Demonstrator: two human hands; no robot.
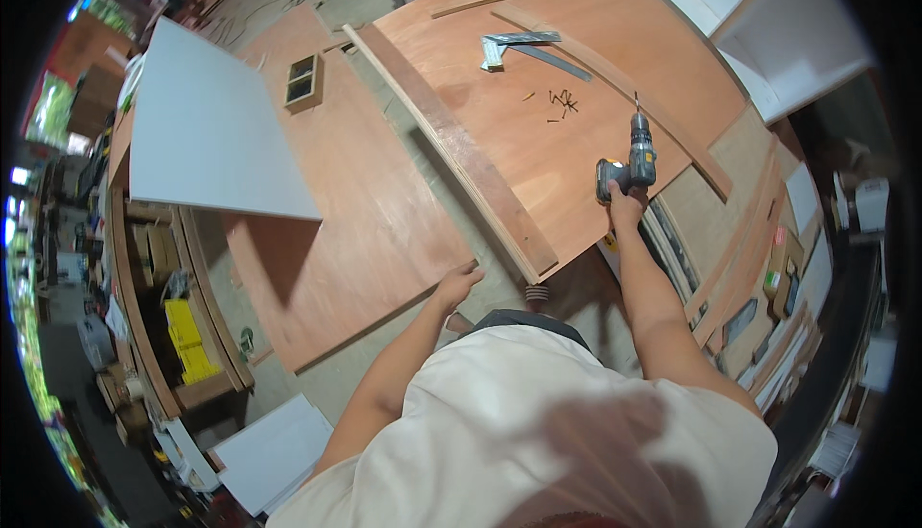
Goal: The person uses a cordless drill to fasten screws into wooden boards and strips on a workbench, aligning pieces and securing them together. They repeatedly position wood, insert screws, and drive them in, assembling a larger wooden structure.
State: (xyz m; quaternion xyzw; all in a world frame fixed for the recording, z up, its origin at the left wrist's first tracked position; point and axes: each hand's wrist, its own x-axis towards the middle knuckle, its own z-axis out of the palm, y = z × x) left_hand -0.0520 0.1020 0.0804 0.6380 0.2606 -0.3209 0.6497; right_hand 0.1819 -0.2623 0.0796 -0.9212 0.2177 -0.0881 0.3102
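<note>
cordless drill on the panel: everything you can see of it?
The cordless drill has a dark grey and black body with a battery block at the foot of its grip and a thin bit pointing away from the person. It stands on the reddish plywood panel, near that panel's right edge. The right hand touches its grip from below; how firmly it grips cannot be told. Loose dark screws lie just beyond it.

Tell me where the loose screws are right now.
In the head view the screws lie on the plywood sheet, right of centre, between the metal square and the drill in the right hand.
</note>
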